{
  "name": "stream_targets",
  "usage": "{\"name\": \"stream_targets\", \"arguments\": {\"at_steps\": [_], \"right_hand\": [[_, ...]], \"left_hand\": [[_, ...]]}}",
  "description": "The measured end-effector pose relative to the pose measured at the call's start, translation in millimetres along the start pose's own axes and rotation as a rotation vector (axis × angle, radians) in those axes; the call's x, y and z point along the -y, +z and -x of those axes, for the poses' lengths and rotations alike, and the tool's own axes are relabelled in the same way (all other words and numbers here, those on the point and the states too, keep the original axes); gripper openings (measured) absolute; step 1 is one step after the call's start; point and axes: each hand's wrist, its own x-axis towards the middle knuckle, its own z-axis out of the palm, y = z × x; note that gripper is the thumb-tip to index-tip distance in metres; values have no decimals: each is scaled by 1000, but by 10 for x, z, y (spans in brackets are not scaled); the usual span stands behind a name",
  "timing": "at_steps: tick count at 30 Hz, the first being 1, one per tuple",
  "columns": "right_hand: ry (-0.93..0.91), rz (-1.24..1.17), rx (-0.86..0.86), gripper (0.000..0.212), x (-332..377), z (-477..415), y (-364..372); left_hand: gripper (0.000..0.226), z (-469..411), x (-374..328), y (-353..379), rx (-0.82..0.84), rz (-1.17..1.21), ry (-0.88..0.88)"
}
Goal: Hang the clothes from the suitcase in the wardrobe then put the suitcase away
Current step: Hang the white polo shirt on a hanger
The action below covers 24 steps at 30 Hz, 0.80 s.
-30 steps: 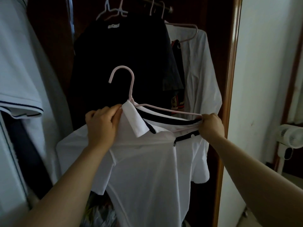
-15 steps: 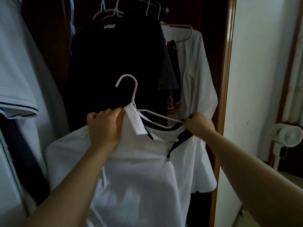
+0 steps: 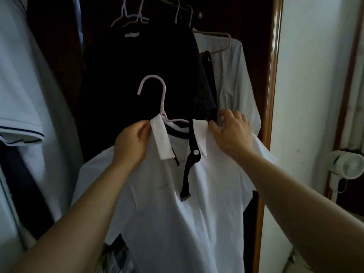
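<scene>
A white polo shirt (image 3: 197, 203) with a dark placket sits on a pale pink hanger (image 3: 160, 99) in front of the open wardrobe. My left hand (image 3: 132, 144) grips the shirt's left shoulder beside the collar and holds it up. My right hand (image 3: 232, 133) rests on the shirt's right shoulder, thumb at the collar's edge, fingers spread over the cloth. The hanger's hook stands free below the wardrobe rail (image 3: 189, 12). The suitcase is not in view.
On the rail hang a black garment (image 3: 141, 75) and a white shirt (image 3: 234, 79) on pink hangers. More white clothes (image 3: 19, 85) hang at the left. The wardrobe's wooden frame (image 3: 273, 95) and a white wall stand at the right, with a small white fan (image 3: 346, 166).
The hanger's right arm has gone inside the shirt's right shoulder. My right hand let go of the collar opening and now lies on that shoulder. The shirt hangs squarer.
</scene>
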Motion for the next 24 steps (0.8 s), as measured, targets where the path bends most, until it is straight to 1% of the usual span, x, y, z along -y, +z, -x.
{"name": "stream_targets", "arguments": {"at_steps": [2, 4, 5, 8, 10, 12, 13, 15, 17, 18, 20, 21, 22, 24], "right_hand": [[-87, 4, 125, 36, -18, -70, 21], [-73, -133, 234, 42, 7, -90, 50], [-55, -189, 243, 42, 10, -102, 47], [23, -269, 201, 32, -50, -152, -15], [109, -333, 192, 31, -113, -183, -98], [150, -354, 182, 29, -172, -223, -154], [160, -351, 174, 30, -176, -235, -176], [154, -354, 160, 32, -142, -262, -207], [124, -356, 161, 30, -78, -286, -225], [102, -354, 162, 28, -39, -305, -235], [43, -345, 160, 25, 7, -346, -263], [9, -329, 165, 22, 21, -375, -289], [-30, -300, 177, 19, 21, -413, -323], [-97, -208, 195, 15, 5, -491, -404]], "left_hand": [[29, -29, -21, -23, 37, 73, 23], [29, -58, -33, -37, 44, 61, 47], [29, -69, -13, -42, 51, 49, 56], [31, -88, 173, -97, 106, -4, 34], [33, -104, 358, -169, 102, -63, -40], [40, -152, 463, -253, 52, -170, -135], [44, -181, 489, -283, 12, -265, -129], [54, -233, 452, -304, -29, -396, -4], [58, -298, 392, -285, -5, -400, 87], [53, -343, 369, -274, 1, -354, 84], [34, -435, 338, -263, -13, -270, 38], [27, -485, 333, -278, -26, -266, 28], [22, -543, 360, -303, -36, -288, 18], [21, -653, 434, -355, -47, -331, -35]]}}
